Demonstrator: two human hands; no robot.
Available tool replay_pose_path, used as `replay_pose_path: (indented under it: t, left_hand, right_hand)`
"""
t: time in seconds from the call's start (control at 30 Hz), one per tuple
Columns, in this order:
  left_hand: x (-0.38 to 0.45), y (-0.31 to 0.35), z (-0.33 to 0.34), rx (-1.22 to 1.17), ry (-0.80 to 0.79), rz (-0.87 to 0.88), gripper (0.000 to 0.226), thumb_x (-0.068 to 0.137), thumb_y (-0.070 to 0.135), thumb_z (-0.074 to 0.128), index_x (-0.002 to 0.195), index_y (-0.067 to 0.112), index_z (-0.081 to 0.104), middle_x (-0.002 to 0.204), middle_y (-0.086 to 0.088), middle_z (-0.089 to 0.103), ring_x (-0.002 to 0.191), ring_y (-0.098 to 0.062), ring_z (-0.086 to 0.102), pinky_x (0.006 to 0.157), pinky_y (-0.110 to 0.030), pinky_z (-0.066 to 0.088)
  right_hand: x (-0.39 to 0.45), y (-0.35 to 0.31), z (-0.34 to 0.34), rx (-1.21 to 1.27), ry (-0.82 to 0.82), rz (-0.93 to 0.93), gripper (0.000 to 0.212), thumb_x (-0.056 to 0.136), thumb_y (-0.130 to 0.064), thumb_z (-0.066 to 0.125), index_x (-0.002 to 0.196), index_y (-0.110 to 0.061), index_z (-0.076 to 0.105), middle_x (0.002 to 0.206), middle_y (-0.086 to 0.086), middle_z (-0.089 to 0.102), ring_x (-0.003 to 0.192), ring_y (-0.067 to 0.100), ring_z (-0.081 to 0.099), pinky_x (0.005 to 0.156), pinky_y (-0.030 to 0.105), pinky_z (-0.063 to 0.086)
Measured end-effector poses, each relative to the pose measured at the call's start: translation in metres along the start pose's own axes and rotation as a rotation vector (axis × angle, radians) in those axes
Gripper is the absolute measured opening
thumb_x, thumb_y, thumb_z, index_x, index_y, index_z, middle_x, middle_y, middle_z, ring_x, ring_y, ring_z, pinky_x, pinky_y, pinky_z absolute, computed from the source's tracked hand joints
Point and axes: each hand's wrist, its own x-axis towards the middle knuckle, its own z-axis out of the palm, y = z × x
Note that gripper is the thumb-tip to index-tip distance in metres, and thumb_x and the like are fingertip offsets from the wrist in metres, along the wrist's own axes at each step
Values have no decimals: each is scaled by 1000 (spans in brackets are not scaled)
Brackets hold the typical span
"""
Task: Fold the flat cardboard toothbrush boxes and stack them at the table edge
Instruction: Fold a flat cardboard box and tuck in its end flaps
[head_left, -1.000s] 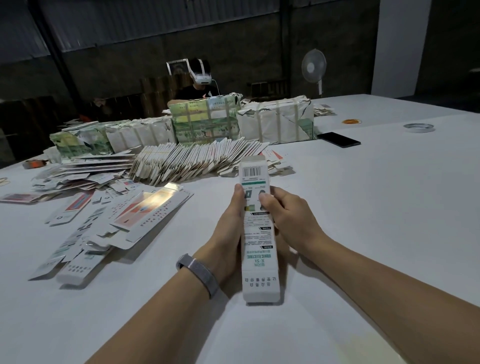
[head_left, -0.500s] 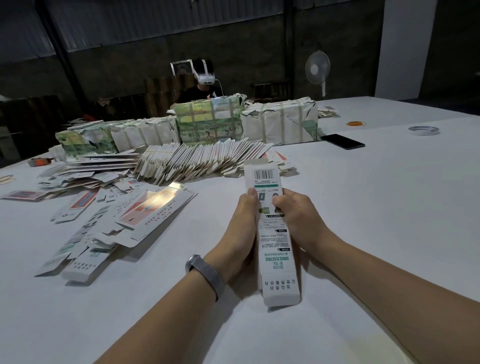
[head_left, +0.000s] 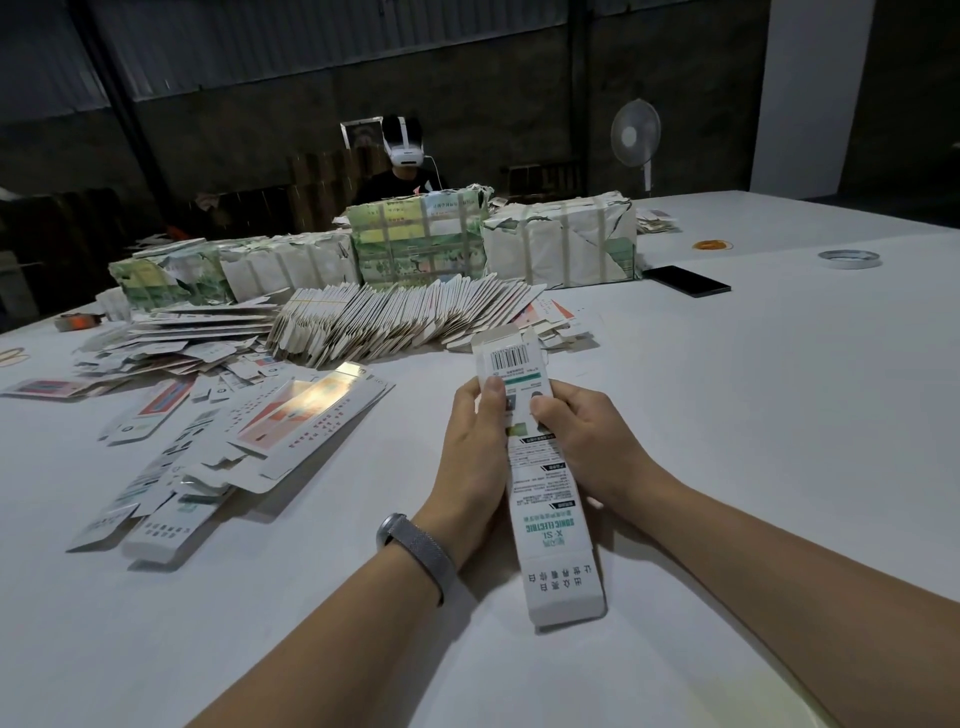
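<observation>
Cardboard toothbrush box (head_left: 540, 483), light, thin and easily creased, lies lengthwise on the bench (head_left: 753, 415) near centre. Left hand (head_left: 475, 441) and right hand (head_left: 582, 441) pinch its far sides, thumbs on top; holding by the long edges seems safest.

box (head_left: 550, 499): showing white card with teal lettering, black print, a black-and-white barcode and a teal band near its far end
table (head_left: 753, 415): lying plain white all over
wristband (head_left: 415, 545): showing grey mesh
loose flat boxes (head_left: 291, 415): showing white with orange-red panels and dark dotted print, toward the table's left edge
fanned row of flats (head_left: 395, 322): showing cream-white edges
wrapped bundles (head_left: 415, 239): showing green and yellow picture print, others white with pale bands
phone (head_left: 685, 280): lying black
tape roll (head_left: 849, 258): showing silver-grey
</observation>
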Motion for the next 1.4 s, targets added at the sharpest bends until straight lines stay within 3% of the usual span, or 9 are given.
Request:
replay_pose_path:
  t: [0.1,0.2,0.37,0.5,0.67,0.83,1.13,1.27,1.4]
  left_hand:
    - [-2,2,-1,-16,-9,-3,29,106,47,41,133,36,39,89,16,77,76,-12,76,59,-22,56]
    - [-2,5,-2,-64,-36,12,31,107,38,43,134,46,31,91,10,78,74,-15,76,59,-23,57]
    - [-2,10,-5,-54,-80,40,36,108,26,45,138,43,34,93,4,79,68,-17,74,56,-27,57]
    - [-5,13,-3,-27,-115,58,32,108,25,44,134,42,36,82,2,78,62,-15,71,53,-26,56]
    - [-7,10,0,-26,-153,42,25,108,21,43,126,38,39,70,-1,74,56,-13,68,51,-24,54]
    - [-7,9,-3,-68,-145,11,23,107,21,47,126,33,43,80,-5,77,62,-17,71,55,-27,57]
    - [-4,7,-5,-59,-130,16,21,109,20,40,116,39,46,88,-3,77,69,-19,71,57,-31,57]
    - [-5,7,-2,-65,-170,49,20,109,18,41,121,33,44,83,-4,76,67,-21,71,59,-33,59]
    - [-7,7,-1,-58,-183,65,20,108,16,43,126,26,43,81,-5,75,61,-19,69,52,-27,55]
  right_hand:
    - [-1,-1,1,12,-22,15,29,87,-31,50,104,-27,72,101,0,77,92,22,74,81,39,59]
    - [-1,-4,1,22,-39,40,31,86,-30,48,104,-25,72,98,3,77,88,23,74,76,35,58]
    - [-4,-6,0,11,-46,48,28,92,-25,47,107,-22,71,88,4,77,76,18,73,62,26,55]
    - [-4,-8,-1,30,-8,37,27,103,-20,44,111,-25,69,90,6,77,75,20,74,61,26,56]
    - [-2,-10,-3,67,42,77,31,100,-11,42,105,-21,71,89,7,77,73,18,73,58,25,55]
    - [-3,-10,-3,59,22,92,33,99,-6,40,97,-15,71,80,7,74,68,18,70,57,26,54]
    - [-4,-11,-1,100,29,80,26,99,-8,47,109,-16,70,83,2,77,68,15,72,55,23,53]
    - [-1,-11,-2,138,104,78,30,100,-10,49,123,-29,53,84,0,77,66,16,71,56,26,56]
    - [-1,-12,-3,167,108,71,28,100,-6,47,120,-22,57,91,6,75,65,17,69,56,27,55]
